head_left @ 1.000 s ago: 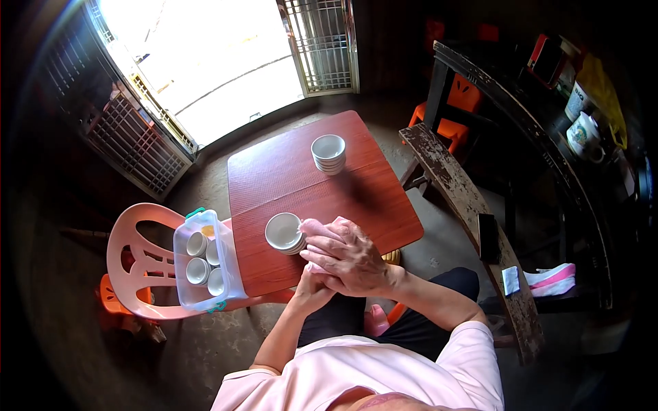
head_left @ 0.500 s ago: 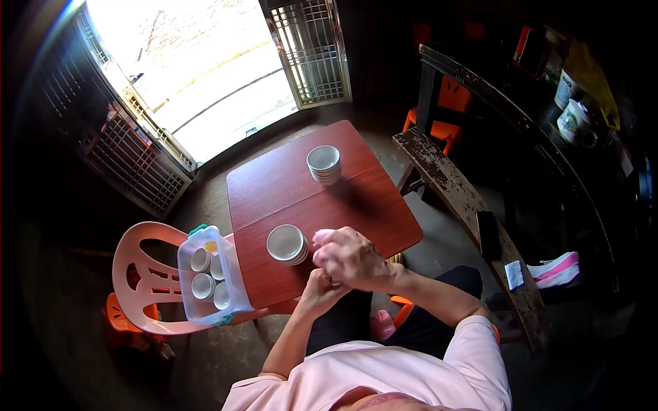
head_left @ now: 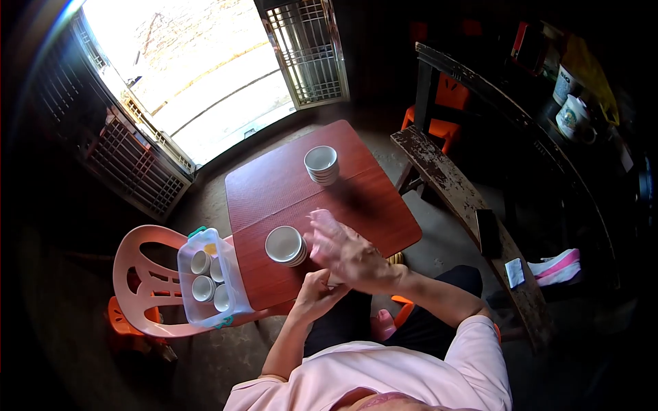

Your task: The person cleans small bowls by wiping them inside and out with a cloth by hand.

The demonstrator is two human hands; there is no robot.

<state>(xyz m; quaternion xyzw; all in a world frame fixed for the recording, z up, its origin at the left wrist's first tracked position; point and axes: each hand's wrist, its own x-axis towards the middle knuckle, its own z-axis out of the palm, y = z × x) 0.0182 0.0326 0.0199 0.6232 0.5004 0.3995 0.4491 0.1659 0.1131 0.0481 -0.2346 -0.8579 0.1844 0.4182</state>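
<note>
A pink cloth (head_left: 325,225) shows at the fingers of my right hand (head_left: 356,260), which is closed on it and slightly blurred. Below it, my left hand (head_left: 318,294) is closed, with its thumb up. A pale edge of something shows between the two hands, but my right hand covers most of it. Just left of my hands, a stack of white bowls (head_left: 286,245) stands on the red-brown table (head_left: 274,185). Farther back on the same tabletop is a second stack of white bowls (head_left: 321,164).
A clear plastic bin (head_left: 240,294) with several white cups or bowls sits on a pink chair (head_left: 130,253) to the left. At right is a worn wooden bench (head_left: 445,175) bearing a dark flat object (head_left: 487,233). A white mug (head_left: 573,118) stands on a dark table.
My right hand's fingers have opened out somewhat, and the pink cloth has moved up and shows more. My left hand stays nearly in place. The bowl stacks are unchanged.
</note>
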